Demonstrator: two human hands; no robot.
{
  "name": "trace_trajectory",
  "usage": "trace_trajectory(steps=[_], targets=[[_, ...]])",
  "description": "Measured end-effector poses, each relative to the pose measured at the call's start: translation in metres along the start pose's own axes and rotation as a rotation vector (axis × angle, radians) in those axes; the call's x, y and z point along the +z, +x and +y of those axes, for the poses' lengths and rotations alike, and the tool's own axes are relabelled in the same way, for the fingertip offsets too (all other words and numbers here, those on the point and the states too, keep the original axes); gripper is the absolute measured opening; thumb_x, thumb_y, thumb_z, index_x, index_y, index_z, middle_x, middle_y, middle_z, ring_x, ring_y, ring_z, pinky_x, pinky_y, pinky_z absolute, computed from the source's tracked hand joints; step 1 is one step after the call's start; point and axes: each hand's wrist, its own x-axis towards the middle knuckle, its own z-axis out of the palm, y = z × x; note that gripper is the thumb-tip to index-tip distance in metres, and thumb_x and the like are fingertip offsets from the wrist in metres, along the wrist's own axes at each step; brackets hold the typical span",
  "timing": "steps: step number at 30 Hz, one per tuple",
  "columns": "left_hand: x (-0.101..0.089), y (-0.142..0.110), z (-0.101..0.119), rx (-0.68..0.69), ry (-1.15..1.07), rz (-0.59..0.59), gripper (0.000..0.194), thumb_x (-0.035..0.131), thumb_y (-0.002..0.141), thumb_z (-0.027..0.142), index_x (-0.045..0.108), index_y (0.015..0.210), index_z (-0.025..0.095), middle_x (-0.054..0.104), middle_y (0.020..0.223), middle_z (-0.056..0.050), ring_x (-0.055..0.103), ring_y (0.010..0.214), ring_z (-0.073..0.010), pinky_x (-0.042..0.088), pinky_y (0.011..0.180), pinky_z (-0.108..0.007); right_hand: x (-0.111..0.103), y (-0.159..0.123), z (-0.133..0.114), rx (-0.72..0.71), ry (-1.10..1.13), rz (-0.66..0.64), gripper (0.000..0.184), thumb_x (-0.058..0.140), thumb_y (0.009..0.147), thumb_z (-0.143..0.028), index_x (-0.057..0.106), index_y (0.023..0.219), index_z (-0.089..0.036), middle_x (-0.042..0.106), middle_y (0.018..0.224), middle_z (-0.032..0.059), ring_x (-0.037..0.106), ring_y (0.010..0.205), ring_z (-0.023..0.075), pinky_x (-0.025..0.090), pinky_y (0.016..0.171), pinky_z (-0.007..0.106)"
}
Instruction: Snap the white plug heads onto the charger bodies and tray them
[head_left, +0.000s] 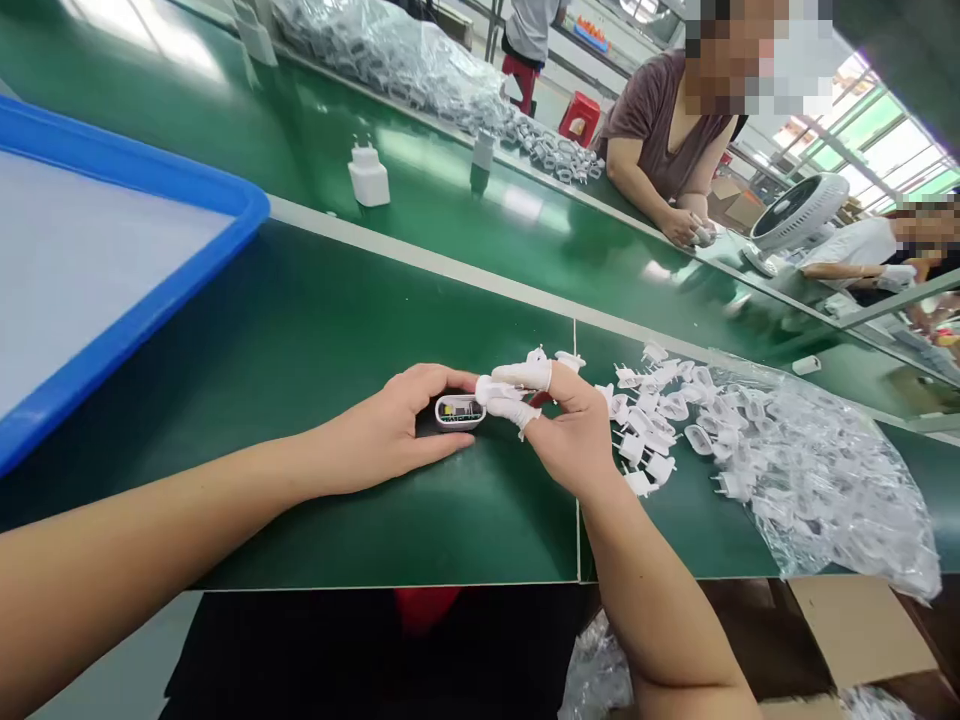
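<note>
An open white charger housing (460, 424) with a circuit board showing inside stands on the green bench. My left hand (405, 420) curves around it, fingers behind and thumb along the near side. Just right of the housing, my right hand (566, 425), with white finger cots on its fingertips, pinches a white plug cap (499, 388). The cap is close to the housing's rim; whether they touch I cannot tell. Loose plug caps (645, 420) with metal pins lie in a pile beyond my right hand.
A clear plastic bag (832, 490) of caps lies at right. A blue-rimmed tray (202, 255) sits at left. Beyond a pale strip, a green conveyor belt (300, 150) carries an assembled charger (368, 178). A co-worker (660, 130) works across it near a fan (799, 212).
</note>
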Motion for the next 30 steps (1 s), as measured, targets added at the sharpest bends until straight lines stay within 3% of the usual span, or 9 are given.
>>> trace_trajectory(steps=[6,10,13,18,23,30], targets=[[-0.001,0.005,-0.007,0.093,-0.037,0.032,0.042,0.077,0.096,0.068,0.085,0.114,0.03,0.079,0.112,-0.004,0.072,0.102,-0.028,0.061,0.099,-0.04,0.01,-0.01,-0.003,-0.243,-0.294,-0.027,0.028,0.077,0.104,-0.019,0.082,0.13,-0.029,0.081,0.099,0.0026,0.075,0.089,0.0199,0.065,0.085,0.039],[0.003,0.006,-0.01,0.147,-0.037,0.055,0.032,0.076,0.098,0.058,0.086,0.111,0.031,0.081,0.116,-0.003,0.072,0.11,-0.0292,0.061,0.101,-0.04,0.021,-0.012,-0.003,-0.408,-0.393,0.044,0.031,0.078,0.104,-0.017,0.076,0.132,-0.031,0.084,0.1,0.0015,0.076,0.084,0.0198,0.064,0.079,0.038],[0.006,0.006,-0.01,0.194,-0.031,0.07,0.024,0.072,0.099,0.048,0.085,0.105,0.03,0.081,0.113,-0.003,0.071,0.112,-0.0292,0.06,0.103,-0.04,0.025,-0.008,-0.001,-0.514,-0.447,0.015,0.032,0.078,0.104,-0.013,0.074,0.129,-0.032,0.086,0.1,0.0002,0.077,0.081,0.019,0.062,0.076,0.037],[0.005,0.004,-0.004,0.18,-0.031,0.073,0.02,0.068,0.097,0.039,0.083,0.104,0.029,0.079,0.112,-0.003,0.069,0.111,-0.0278,0.059,0.103,-0.039,0.027,-0.005,0.002,-0.487,-0.429,-0.032,0.032,0.075,0.105,-0.011,0.074,0.129,-0.032,0.086,0.103,0.0,0.076,0.084,0.019,0.061,0.08,0.038],[0.003,0.003,0.001,0.133,-0.017,0.069,0.026,0.066,0.1,0.045,0.085,0.105,0.028,0.074,0.114,-0.004,0.065,0.113,-0.028,0.056,0.098,-0.039,0.03,-0.006,0.0,-0.488,-0.484,-0.014,0.023,0.077,0.104,-0.012,0.074,0.12,-0.029,0.083,0.093,0.0004,0.073,0.082,0.0199,0.06,0.08,0.038],[0.01,0.008,-0.008,0.173,-0.06,0.138,0.027,0.071,0.093,0.051,0.088,0.101,0.03,0.075,0.108,-0.004,0.066,0.107,-0.0292,0.056,0.091,-0.042,0.029,-0.006,-0.008,-0.526,-0.718,0.025,0.01,0.077,0.104,-0.018,0.072,0.101,-0.026,0.077,0.081,-0.0003,0.068,0.079,0.0209,0.055,0.078,0.037]])
